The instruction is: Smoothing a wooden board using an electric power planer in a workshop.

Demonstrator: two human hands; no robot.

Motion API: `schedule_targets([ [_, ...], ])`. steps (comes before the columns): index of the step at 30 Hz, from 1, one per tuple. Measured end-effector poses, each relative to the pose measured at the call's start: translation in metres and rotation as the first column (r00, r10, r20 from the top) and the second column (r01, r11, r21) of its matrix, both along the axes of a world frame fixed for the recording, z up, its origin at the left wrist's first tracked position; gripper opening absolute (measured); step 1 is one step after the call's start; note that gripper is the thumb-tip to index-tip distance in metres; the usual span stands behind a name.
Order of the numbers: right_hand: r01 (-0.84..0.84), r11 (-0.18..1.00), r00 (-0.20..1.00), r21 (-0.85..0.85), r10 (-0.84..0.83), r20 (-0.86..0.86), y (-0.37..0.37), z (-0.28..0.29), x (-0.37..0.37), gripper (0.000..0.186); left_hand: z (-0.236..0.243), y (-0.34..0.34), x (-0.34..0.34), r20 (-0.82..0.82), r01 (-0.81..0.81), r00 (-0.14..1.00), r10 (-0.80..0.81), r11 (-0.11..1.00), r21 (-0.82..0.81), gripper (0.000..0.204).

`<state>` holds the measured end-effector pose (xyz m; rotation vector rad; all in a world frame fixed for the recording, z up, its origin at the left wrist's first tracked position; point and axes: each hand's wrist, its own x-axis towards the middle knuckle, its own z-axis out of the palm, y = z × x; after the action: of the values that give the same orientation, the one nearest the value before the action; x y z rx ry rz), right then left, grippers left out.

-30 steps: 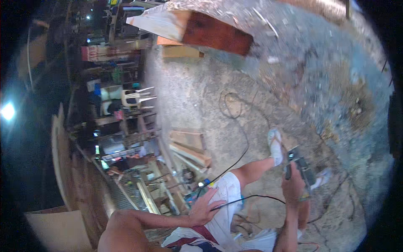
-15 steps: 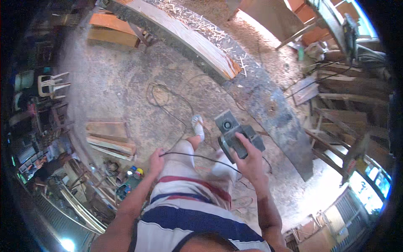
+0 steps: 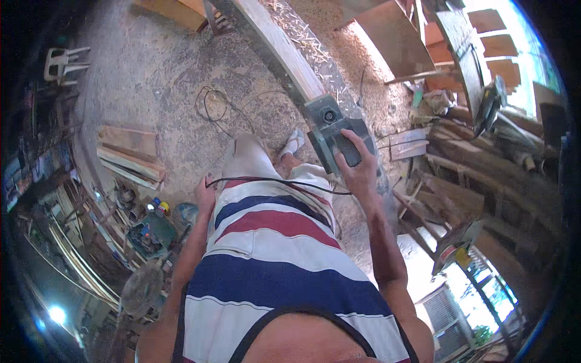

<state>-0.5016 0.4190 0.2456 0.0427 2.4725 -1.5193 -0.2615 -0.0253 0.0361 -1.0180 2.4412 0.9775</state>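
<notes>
My right hand point(image 3: 358, 166) is wrapped round the handle of a dark electric hand planer point(image 3: 330, 115). The planer's front end is at the near end of a long pale wooden board point(image 3: 284, 51); whether it touches the wood I cannot tell. That board lies along a narrow dark workbench point(image 3: 266, 57) strewn with shavings. Down by my left hip, my left hand point(image 3: 206, 192) is closed round the planer's black power cord point(image 3: 266, 179), which runs across my body to the tool.
Loose cord point(image 3: 212, 103) lies coiled on the dusty floor ahead. Planks point(image 3: 130, 148) are piled at left, near a green toolbox point(image 3: 151, 233). A white plastic chair point(image 3: 63, 65) stands far left. Stacked timber point(image 3: 478, 163) fills the right side.
The planer in my right hand has come up to the board's near end. I have moved closer to the bench, and the left hand keeps its hold on the cord.
</notes>
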Motion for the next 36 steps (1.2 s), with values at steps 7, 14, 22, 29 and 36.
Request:
schedule_targets([
  [7,-0.07,0.995,0.997,0.069,0.069,0.019,-0.06,-0.001,-0.099,0.045,-0.039,0.044,0.036,-0.079,-0.334,0.926,0.368,0.9,0.28,0.035],
  [14,-0.084,0.996,0.988,0.043,0.088,-0.125,-0.134,-0.011,-0.193,0.046,-0.027,0.043,-0.002,-0.057,-0.33,0.937,0.343,0.929,0.166,0.037],
  [22,-0.227,0.967,0.959,0.114,0.242,-0.145,-0.106,-0.018,-0.189,0.048,-0.006,0.002,-0.037,-0.146,-0.427,0.874,0.463,0.876,0.223,0.032],
  [29,-0.202,0.975,0.979,0.09,0.199,0.043,0.014,0.0,-0.024,0.05,-0.012,0.06,-0.039,0.109,-0.145,0.984,0.138,0.988,0.06,0.031],
  [36,-0.212,0.976,0.964,0.055,0.218,-0.15,-0.068,-0.02,-0.125,0.046,-0.033,0.075,-0.055,-0.024,-0.255,0.966,0.259,0.96,0.113,0.035],
])
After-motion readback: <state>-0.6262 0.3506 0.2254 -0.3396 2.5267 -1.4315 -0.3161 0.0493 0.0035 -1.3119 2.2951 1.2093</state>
